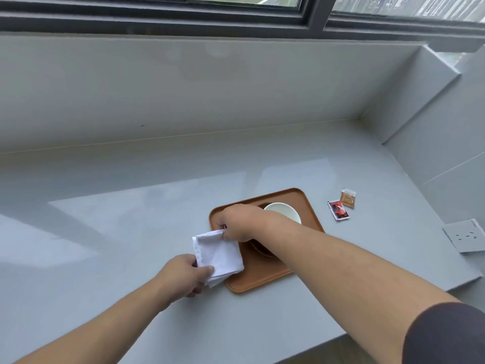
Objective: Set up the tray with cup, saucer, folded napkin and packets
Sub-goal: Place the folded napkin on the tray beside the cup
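Note:
A brown tray [299, 200] lies on the grey counter. On it stands a white cup [284, 210], partly hidden by my right arm, and a dark saucer [259, 249] peeks out under that arm. A white folded napkin [219, 254] hangs over the tray's left edge. My left hand [183, 274] pinches its near corner and my right hand [241, 223] pinches its far corner. A red packet [338, 210] and a brown packet [347, 198] lie on the counter, right of the tray.
The grey counter [131, 219] runs to a tiled back wall under a window. A side wall closes the right end, with a white socket plate [465, 236] on it. The counter's front edge is at the lower right.

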### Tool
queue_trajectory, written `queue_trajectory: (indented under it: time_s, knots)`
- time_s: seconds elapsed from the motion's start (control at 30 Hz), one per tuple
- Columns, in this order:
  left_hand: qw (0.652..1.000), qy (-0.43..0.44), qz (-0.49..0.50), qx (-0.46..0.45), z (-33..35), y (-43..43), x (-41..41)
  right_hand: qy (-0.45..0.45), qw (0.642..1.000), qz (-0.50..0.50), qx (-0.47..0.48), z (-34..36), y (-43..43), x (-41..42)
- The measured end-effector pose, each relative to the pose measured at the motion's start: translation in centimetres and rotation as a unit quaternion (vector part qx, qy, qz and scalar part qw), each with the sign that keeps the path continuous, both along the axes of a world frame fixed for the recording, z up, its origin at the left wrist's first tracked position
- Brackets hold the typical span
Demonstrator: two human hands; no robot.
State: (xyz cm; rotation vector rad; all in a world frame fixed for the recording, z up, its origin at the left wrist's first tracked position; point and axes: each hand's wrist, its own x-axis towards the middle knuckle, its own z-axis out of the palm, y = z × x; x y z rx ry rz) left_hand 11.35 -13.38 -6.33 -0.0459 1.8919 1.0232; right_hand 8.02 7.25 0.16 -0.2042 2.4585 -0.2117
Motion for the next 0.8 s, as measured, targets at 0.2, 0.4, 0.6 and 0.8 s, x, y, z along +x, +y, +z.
queue_trajectory:
  time_s: [0.2,0.4,0.6,0.8]
  knots:
    - [1.000,-0.013,0.022,-0.017,-1.1,1.2,0.6,-0.026,0.997,0.032,0.059,-1.5,1.7,-0.5]
    - [0.998,0.007,-0.024,-0.054,-1.1,2.7,1.2,-0.047,0.990,0.081,0.108,-1.7,2.2,-0.5]
    - [0.992,0.037,-0.076,-0.097,-1.1,3.8,1.7,-0.070,0.979,0.122,0.149,-1.3,2.0,-0.6]
    - [0.980,0.084,-0.112,-0.143,-1.4,4.6,1.7,-0.097,0.971,0.133,0.175,-0.7,2.5,-0.4]
